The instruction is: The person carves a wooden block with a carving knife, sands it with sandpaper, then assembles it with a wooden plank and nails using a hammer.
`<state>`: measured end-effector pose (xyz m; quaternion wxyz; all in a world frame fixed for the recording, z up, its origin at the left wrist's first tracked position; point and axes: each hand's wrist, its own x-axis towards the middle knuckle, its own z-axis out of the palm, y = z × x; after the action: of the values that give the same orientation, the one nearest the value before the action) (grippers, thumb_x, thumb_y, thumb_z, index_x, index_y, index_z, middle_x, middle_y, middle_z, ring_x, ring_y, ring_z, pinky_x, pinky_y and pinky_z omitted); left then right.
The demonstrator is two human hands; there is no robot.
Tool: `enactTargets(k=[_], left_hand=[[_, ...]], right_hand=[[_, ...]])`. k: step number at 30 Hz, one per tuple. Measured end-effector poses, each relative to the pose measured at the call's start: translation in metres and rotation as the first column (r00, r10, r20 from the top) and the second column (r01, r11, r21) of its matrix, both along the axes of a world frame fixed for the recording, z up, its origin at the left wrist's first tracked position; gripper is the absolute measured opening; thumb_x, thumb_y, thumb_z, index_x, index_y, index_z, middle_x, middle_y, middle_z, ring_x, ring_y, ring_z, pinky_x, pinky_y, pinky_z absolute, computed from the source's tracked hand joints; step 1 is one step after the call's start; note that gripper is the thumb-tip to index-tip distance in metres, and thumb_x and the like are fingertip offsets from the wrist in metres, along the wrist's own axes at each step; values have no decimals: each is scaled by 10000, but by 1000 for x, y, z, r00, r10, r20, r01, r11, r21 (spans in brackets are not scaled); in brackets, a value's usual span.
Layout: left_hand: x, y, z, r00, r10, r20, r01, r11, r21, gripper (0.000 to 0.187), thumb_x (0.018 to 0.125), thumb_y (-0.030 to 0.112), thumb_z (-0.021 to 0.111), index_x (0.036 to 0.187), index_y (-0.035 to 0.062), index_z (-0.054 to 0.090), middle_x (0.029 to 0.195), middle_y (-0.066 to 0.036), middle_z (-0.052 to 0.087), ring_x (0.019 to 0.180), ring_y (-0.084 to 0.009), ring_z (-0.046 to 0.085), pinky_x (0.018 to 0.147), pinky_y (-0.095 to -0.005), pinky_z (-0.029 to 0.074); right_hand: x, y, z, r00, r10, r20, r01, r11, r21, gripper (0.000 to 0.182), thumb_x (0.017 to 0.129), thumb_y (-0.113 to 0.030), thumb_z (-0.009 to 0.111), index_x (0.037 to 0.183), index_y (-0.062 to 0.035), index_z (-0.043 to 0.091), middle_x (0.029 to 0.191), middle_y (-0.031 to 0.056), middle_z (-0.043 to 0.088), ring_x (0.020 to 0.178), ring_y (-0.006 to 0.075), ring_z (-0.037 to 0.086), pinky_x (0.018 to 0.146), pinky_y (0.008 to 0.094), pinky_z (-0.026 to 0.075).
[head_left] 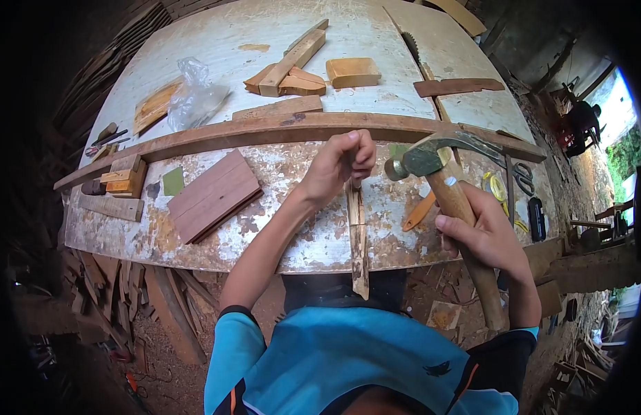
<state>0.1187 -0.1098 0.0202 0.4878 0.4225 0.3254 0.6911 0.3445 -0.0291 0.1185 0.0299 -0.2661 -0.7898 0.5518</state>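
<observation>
My right hand point(483, 228) is wrapped around the wooden handle of a claw hammer point(423, 160), its metal head raised over the table and pointing left. My left hand point(340, 166) is closed, with the fingers curled in and the thumb on top. Whatever it pinches, if anything, is hidden. Just below that hand, a narrow, rough wooden strip point(359, 242) lies on the table and juts past its near edge. Behind both hands, a long wooden beam point(265, 133) runs across the table. A brush-like tool with an orange handle point(419, 211) lies left of the hammer handle.
Reddish boards point(215, 194) lie at left, near small wood blocks point(125, 177). Scissors point(523, 178) and a tape measure point(497, 188) are at right. Beyond the beam are a plastic bag point(194, 97), a wood block point(353, 72) and a saw blade point(410, 47). Scrap wood point(106, 290) covers the floor.
</observation>
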Motion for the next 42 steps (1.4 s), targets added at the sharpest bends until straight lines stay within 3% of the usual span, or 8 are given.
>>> enactTargets(k=[7,16,19,21,28,31,36,42], left_hand=[[3,3,-18,986,-148,-73,152,987,51,360,902,433,314,772,111,407,706,18,350,624,-94,306,588,-240,276],[0,3,-22,975,-186,-123,189,982,15,349,926,428,319,828,111,430,763,26,373,666,-81,316,627,-224,291],[1,2,-20,977,-181,-117,182,983,-2,345,926,427,327,840,110,432,771,29,376,675,-81,315,634,-221,291],[3,2,-20,976,-173,-135,173,985,-15,355,923,439,331,843,107,429,764,24,368,666,-85,309,623,-227,282],[2,4,-21,966,-185,-178,191,982,14,377,920,464,349,861,101,432,752,18,345,653,-87,295,596,-227,259],[2,3,-20,968,-181,-171,187,982,20,373,921,463,353,862,102,431,756,18,350,656,-88,295,603,-228,263],[4,1,-12,973,-178,-148,179,984,-4,381,923,461,369,907,92,461,776,16,366,674,-93,315,619,-230,279],[-3,6,-20,962,-222,-159,209,973,-97,408,902,449,494,977,52,548,870,-6,480,777,-101,447,706,-242,368]], right_hand=[[-10,-1,24,998,64,17,-66,978,197,417,854,-176,568,1206,18,458,785,50,549,605,102,533,531,261,440],[-18,-20,60,867,-150,-476,273,941,200,440,885,-226,532,1245,2,423,685,6,504,534,55,454,465,202,364],[-20,-18,50,965,-27,-259,122,925,360,428,898,-238,514,1238,2,413,698,19,513,541,66,470,467,219,381],[-24,-5,46,986,88,143,-132,931,339,458,887,-212,525,1271,1,396,734,28,509,595,80,494,486,241,401],[-20,-26,70,837,-323,-442,461,851,252,527,845,-236,574,1288,-1,413,711,30,500,542,65,444,457,189,351],[-27,-30,63,758,-302,-578,477,861,176,513,864,-237,558,1294,-8,397,714,46,500,505,60,431,433,167,343],[-23,-8,45,987,78,137,-125,916,381,481,877,-208,549,1295,-25,394,707,15,509,583,77,484,506,239,392],[2,-12,42,994,-100,-42,107,972,207,483,855,-191,563,1270,7,414,713,17,503,574,78,479,505,238,383]])
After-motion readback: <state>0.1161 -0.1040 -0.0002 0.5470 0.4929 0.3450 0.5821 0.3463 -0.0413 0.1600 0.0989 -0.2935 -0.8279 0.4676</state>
